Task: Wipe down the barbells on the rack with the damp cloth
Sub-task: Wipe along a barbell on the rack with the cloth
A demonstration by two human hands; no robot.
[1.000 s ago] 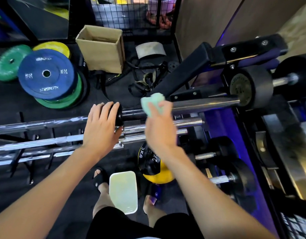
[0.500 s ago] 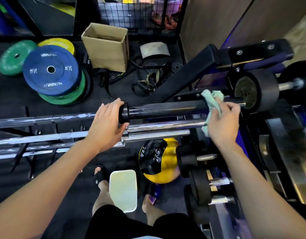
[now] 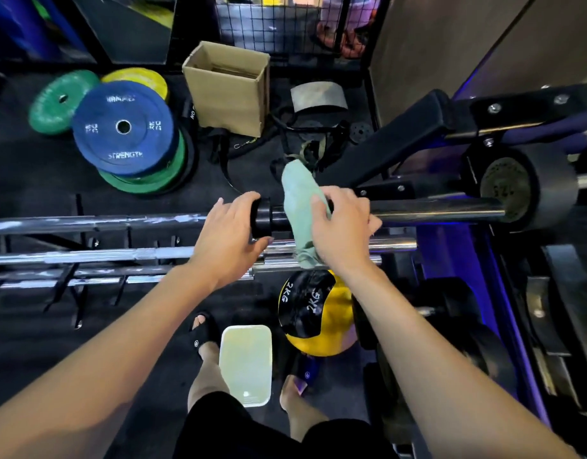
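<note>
Gripping the top barbell (image 3: 434, 212) at centre: right hand (image 3: 343, 231), fingers curled over the bar and pinning the green cloth (image 3: 300, 207), which drapes across the sleeve. Left hand (image 3: 227, 240) cups the black collar (image 3: 260, 218) just beside it. Lower bars (image 3: 87, 255) racked toward 9 o'clock. Dark rubber floor (image 3: 27, 173): blue plate (image 3: 123, 127) stacked on green at 10 o'clock, cardboard box (image 3: 229, 91) at 12 (open-topped), yellow 2KG ball (image 3: 315, 313) and pale tub (image 3: 245, 364) at 6. Wire mesh panel (image 3: 279, 24) behind.
</note>
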